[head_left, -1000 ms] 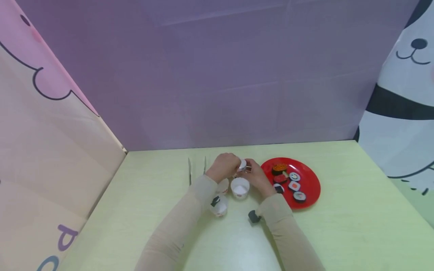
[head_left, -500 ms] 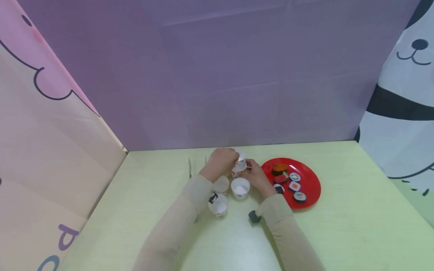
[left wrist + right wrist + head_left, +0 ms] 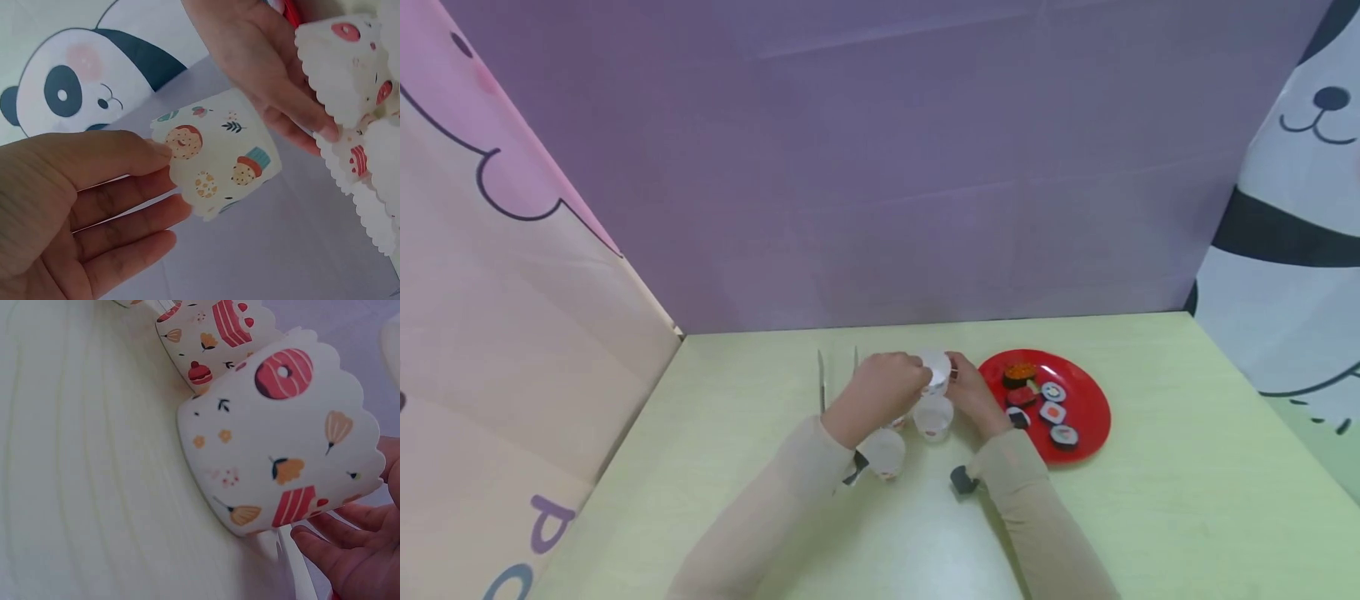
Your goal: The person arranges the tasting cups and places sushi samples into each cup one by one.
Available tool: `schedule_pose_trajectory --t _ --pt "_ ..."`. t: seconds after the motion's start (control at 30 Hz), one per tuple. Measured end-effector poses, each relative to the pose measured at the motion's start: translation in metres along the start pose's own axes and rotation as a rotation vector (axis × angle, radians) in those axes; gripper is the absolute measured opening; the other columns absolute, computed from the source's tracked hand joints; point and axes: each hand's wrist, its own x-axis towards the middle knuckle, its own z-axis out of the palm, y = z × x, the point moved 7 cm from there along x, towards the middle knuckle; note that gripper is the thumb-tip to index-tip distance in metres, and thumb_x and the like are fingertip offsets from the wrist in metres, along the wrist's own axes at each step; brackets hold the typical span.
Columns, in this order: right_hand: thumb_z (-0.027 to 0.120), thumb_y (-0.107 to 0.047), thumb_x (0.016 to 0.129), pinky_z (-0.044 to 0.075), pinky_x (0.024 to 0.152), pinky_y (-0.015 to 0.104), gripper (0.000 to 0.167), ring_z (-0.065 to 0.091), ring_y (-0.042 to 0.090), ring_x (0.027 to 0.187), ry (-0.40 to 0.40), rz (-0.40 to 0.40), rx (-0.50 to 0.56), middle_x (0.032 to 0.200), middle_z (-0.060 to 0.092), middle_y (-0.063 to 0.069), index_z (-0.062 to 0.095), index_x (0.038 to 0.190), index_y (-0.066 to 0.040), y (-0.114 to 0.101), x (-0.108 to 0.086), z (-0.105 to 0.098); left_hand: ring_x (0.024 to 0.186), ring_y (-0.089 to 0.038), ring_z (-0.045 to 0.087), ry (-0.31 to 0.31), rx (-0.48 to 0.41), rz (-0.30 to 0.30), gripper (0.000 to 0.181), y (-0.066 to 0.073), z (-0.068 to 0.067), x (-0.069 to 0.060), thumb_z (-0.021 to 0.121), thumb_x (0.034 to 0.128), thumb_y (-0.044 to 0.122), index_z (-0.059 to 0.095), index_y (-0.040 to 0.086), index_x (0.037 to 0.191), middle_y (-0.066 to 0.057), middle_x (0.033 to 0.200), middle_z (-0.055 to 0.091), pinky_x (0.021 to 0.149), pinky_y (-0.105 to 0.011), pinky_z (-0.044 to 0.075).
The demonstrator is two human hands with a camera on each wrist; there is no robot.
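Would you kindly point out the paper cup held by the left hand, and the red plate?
Paper cup [image 3: 220, 155]: left wrist view, on its printed side wall.
Red plate [image 3: 1092, 407]: head view, on bare surface near its right rim.

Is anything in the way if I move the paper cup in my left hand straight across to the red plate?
Yes: the right hand. In the head view it sits between the paper cup in the left hand and the red plate, at the plate's left edge.
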Motion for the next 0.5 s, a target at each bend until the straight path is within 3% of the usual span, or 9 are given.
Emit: schedule_pose_trajectory --t 0.17,0.37,0.5 --pt "0.052 0.004 0.089 0.037 0.104 0.047 0.052 0.043 0.040 0.123 0.007 0.001 -0.018 0.136 0.042 0.025 0.035 0.139 0.002 0.001 0.003 0.000 0.054 -0.007 0.047 -0.003 0.029 0.057 0.010 0.016 -0.006 -0.017 0.068 0.0810 0.007 0.069 0.017 0.077 0.005 0.067 0.060 0.046 -0.017 0.039" --pt "0.061 -0.010 0.090 0.036 0.104 0.048 0.057 0.041 0.038 0.127 0.007 0.066 -0.008 0.140 0.040 0.021 0.035 0.140 -0.003 0.000 0.000 0.001 0.057 -0.006 0.050 -0.029 0.100 0.103 0.012 0.030 -0.004 -0.035 0.072 0.0768 0.009 0.070 0.020 0.081 0.007 0.073 0.063 0.049 -0.016 0.043" --pt "0.064 -0.017 0.088 0.034 0.105 0.049 0.061 0.039 0.037 0.129 0.004 0.093 -0.008 0.143 0.038 0.019 0.035 0.140 -0.007 0.000 -0.002 0.001 0.056 -0.005 0.048 -0.037 0.100 0.128 0.014 0.040 0.002 -0.045 0.074 0.0745 0.010 0.069 0.020 0.081 0.008 0.071 0.061 0.048 -0.015 0.040"
